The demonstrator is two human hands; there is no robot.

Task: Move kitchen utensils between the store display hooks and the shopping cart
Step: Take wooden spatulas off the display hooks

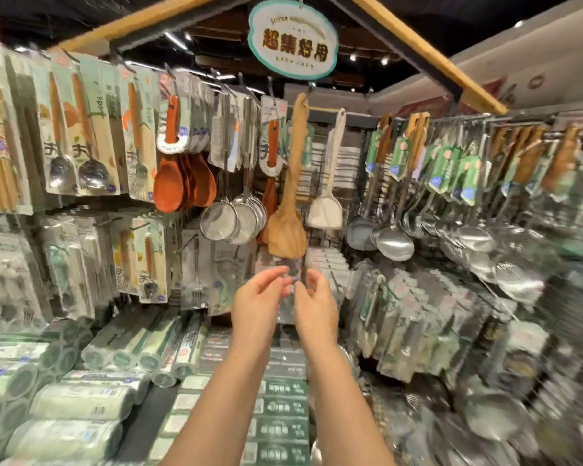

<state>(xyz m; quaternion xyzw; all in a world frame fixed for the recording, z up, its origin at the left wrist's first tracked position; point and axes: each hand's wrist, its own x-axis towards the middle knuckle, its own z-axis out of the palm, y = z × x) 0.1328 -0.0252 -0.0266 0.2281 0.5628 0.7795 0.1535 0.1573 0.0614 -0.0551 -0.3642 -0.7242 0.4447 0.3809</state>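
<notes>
Both my arms reach forward to the display. My left hand [258, 302] and my right hand [315, 306] pinch the top of a clear plastic utensil package [292, 274] between their fingertips, just below a hanging light wooden spatula [288, 196]. The package's contents are blurred and mostly hidden behind my hands. A white spatula [327, 196] hangs right of the wooden one. The shopping cart is not in view.
Display hooks hold carded spoons and forks [91, 139] at left, orange-brown rice paddles [179, 179], metal strainers [233, 220] and steel ladles [396, 242] at right. Rolls of bags [142, 348] and green boxes [280, 408] lie on the shelf below. A sign [293, 40] hangs overhead.
</notes>
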